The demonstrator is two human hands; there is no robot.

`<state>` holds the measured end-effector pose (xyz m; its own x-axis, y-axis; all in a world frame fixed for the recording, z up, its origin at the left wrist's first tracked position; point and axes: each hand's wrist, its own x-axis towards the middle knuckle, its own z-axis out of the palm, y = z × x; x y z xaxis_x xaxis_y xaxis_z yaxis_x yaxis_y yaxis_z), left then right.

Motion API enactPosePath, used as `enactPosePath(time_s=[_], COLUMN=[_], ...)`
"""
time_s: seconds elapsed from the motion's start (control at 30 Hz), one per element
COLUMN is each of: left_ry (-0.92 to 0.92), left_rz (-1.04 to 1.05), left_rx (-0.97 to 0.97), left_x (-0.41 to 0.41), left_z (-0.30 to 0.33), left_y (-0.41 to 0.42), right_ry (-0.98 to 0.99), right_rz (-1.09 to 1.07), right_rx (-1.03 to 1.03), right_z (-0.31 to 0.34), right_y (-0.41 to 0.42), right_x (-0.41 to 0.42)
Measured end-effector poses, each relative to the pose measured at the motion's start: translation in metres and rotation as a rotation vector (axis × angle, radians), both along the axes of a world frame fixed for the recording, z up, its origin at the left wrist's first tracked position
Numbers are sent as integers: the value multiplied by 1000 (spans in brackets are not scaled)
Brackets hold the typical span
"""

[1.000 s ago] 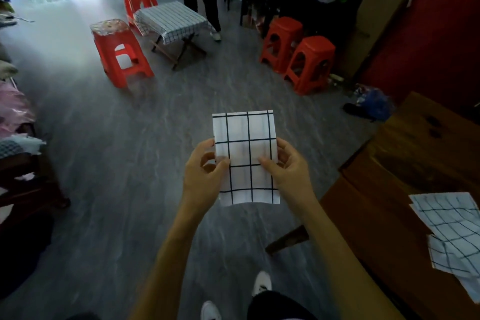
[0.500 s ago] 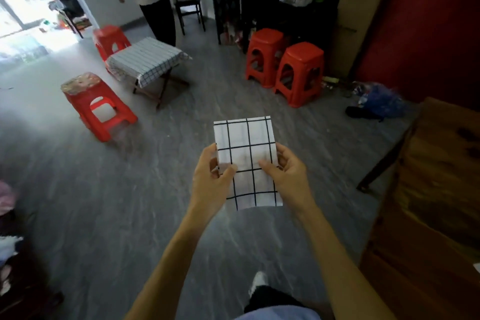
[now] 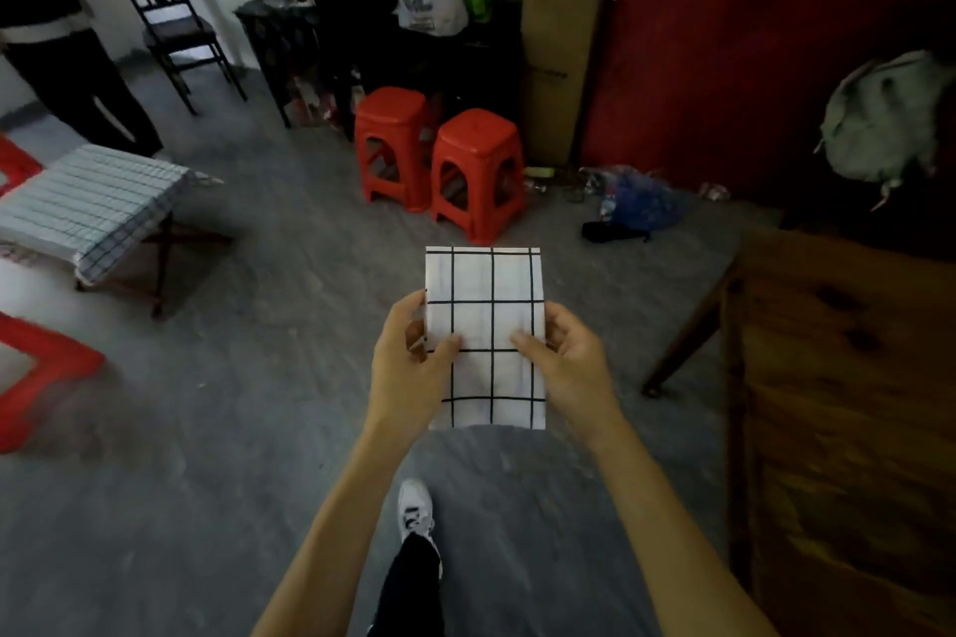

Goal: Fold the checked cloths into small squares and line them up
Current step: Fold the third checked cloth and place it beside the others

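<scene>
Clearly mid-fold, the checked cloth (image 3: 486, 326) hangs in the air above the floor, pinched at its side edges by the left hand (image 3: 414, 367) and right hand (image 3: 564, 367), probably to keep its layers aligned.

Both hands pinch a folded checked cloth (image 3: 486, 326); wooden table (image 3: 848, 404) right.

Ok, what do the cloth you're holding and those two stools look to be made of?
Checked cloth: thin woven fabric, probably cotton, matte; it droops softly below the left hand and right hand. Red stools: moulded plastic, slightly glossy, with one-piece legs and cut-outs.
</scene>
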<state>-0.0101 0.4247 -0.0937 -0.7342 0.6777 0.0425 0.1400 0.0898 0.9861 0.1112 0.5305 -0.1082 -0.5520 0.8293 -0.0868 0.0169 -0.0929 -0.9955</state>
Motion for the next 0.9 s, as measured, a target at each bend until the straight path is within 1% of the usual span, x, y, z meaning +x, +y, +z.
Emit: enactPosePath(time_s=[0.17,0.3,0.4,0.5,0.73,0.9], left_ry=[-48,-76,-68,-88,-78,-9], left_rz=[-123,-262,-349,-419,-540,-609], left_rx=[17,17,60,59,-4,-38], left_x=[-81,-140,-175,-192,-208,-201], left_z=[-20,-14,-5,-4,-26,-31], left_y=[84,156,212,260,380,485], right_ry=[-48,-73,-65,-71,-66,-7], right_rz=[-102,-211,-282,-382,-543,-614], right_rx=[19,11,32,16,-42,-41], right_z=[-3,10,21,23,3,-17], right_y=[70,125,167,203,301,398], right_x=[-66,-117,-146,-161,-172,-160])
